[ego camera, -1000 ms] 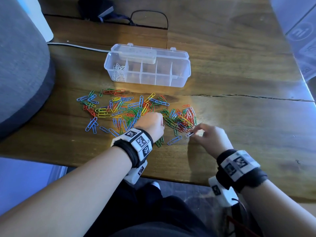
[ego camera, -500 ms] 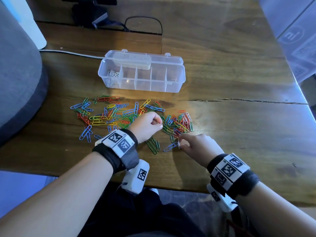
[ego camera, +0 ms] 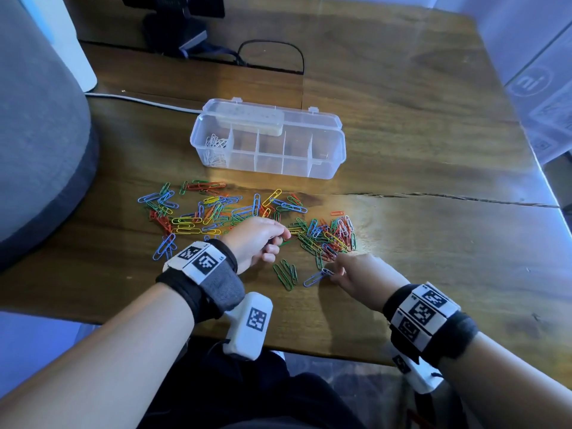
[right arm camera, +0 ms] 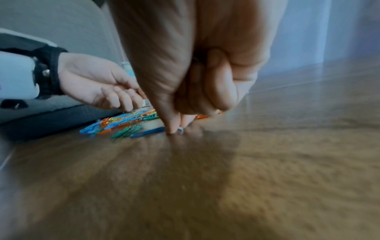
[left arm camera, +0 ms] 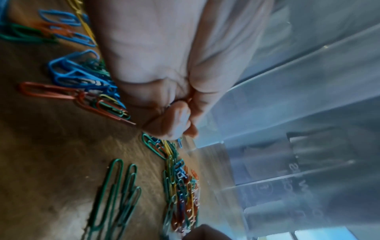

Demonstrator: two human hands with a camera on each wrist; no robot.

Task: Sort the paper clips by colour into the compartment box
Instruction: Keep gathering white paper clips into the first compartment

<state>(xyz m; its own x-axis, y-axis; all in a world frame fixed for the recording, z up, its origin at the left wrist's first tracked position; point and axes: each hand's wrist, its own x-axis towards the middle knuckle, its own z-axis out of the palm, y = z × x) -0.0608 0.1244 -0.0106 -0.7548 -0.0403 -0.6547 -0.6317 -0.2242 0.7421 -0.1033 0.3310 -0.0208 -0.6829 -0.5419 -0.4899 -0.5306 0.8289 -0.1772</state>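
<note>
Pinching a blue clip [ego camera: 314, 278] at its end w/ thumb & forefinger, the right hand [ego camera: 360, 275] sits on the near side of the clip pile [ego camera: 235, 212]; other fingers curled in. Clip lies flat on the wooden table [ego camera: 433, 243], its free end pointing away from the grip, toward a small row of green clips [ego camera: 286, 274] just beside it. Left hand [ego camera: 255, 243] hovers over the pile's middle, fingers curled, thumb & forefinger closed on a green clip [ego camera: 289, 241] that sticks out toward the pile's right part. Compartment box [ego camera: 328, 162], clear, lid open, stands beyond the pile; only its leftmost compartment holds clips, white/silver ones [ego camera: 215, 142].
</note>
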